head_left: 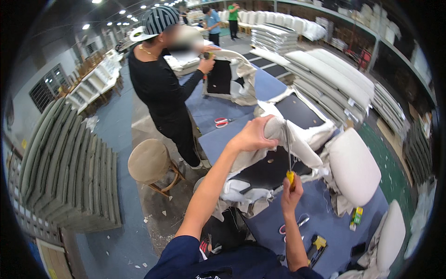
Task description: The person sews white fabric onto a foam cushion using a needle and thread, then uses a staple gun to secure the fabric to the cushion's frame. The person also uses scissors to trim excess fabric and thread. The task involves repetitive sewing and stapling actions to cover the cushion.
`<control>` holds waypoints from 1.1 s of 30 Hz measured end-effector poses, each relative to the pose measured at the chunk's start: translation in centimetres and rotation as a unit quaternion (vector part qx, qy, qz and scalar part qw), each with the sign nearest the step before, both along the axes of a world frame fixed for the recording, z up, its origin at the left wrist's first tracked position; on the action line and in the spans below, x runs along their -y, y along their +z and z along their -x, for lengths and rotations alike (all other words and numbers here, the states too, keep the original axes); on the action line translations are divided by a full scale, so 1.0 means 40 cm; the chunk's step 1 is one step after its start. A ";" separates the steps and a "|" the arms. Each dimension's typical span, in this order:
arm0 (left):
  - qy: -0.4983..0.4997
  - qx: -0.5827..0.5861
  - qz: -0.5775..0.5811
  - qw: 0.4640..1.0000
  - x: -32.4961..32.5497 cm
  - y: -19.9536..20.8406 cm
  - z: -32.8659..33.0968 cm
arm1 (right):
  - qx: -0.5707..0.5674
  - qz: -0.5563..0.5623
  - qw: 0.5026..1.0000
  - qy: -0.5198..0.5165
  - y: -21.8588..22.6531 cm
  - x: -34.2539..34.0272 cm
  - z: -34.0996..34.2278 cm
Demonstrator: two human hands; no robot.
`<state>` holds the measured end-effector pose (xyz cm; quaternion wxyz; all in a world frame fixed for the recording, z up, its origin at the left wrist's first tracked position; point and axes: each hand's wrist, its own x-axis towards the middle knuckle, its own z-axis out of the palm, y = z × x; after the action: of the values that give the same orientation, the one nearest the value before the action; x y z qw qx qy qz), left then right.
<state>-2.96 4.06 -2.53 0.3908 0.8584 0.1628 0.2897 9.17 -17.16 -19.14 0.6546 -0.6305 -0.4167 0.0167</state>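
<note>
My left hand [254, 135] is closed on the upper corner of a fabric-covered chair cushion [304, 148], whose black underside and loose pale cloth show. In my right hand [291, 197] is a screwdriver [290, 176] with a yellow handle, its long thin shaft pointing up. The shaft runs along the edge of the cloth beside my left hand; whether its tip touches cannot be told. More loose cloth and white padding [248, 194] hang round the cushion's near edge.
Red-handled scissors [223, 122] lie on the blue worktable [209, 107]. Nearer me are another pair of scissors [293, 225], a staple gun [317, 250] and a yellow-green box [356, 217]. A co-worker [160, 88] stands left, beside a round stool [149, 160]. Pale cushions [355, 162] sit at right.
</note>
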 end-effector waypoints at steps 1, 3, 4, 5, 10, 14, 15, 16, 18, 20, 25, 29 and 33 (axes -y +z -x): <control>0.008 0.006 -0.005 1.000 0.006 -0.003 0.001 | -0.014 0.000 1.000 0.002 0.016 -0.009 0.019; -0.002 0.012 0.005 1.000 0.014 0.000 0.004 | -0.027 0.004 1.000 0.005 0.016 -0.022 0.029; -0.015 0.010 0.021 1.000 0.011 0.006 0.014 | -0.027 0.008 1.000 0.012 0.001 -0.026 0.033; -0.027 0.007 0.036 0.999 0.009 0.008 0.013 | -0.036 0.024 0.999 0.004 -0.009 -0.009 0.035; 0.021 0.015 0.013 1.000 0.033 -0.027 0.051 | -0.203 0.058 0.965 -0.156 -0.280 0.169 0.006; 0.066 -0.019 -0.002 0.998 0.064 -0.073 0.107 | -0.112 0.290 0.914 -0.261 -0.545 0.421 -0.059; 0.072 -0.034 0.000 0.997 0.069 -0.079 0.123 | -0.075 0.394 0.869 -0.291 -0.528 0.411 -0.047; 0.080 -0.047 0.003 0.996 0.073 -0.087 0.140 | -0.029 0.491 0.812 -0.315 -0.479 0.415 -0.047; 0.077 -0.051 0.002 0.996 0.072 -0.120 0.161 | 0.008 0.319 0.898 -0.304 -0.355 0.321 -0.084; 0.081 -0.070 0.018 0.994 0.100 -0.112 0.171 | 0.026 0.160 0.955 -0.249 -0.148 0.201 -0.113; 0.042 -0.044 0.086 0.994 0.122 -0.178 0.246 | 0.023 -0.078 0.996 0.023 0.265 -0.064 -0.159; 0.169 0.071 0.216 0.959 -0.087 -0.223 0.476 | 0.017 -0.098 0.994 0.053 0.241 -0.142 -0.191; 0.453 0.302 0.064 0.836 -0.420 -0.019 0.808 | -0.017 -0.110 0.994 0.014 0.155 -0.132 -0.217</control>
<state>-35.29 20.84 -3.28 0.2997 0.5315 0.4262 0.6679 17.86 -11.89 -12.96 0.7269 -0.5483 -0.4134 -0.0090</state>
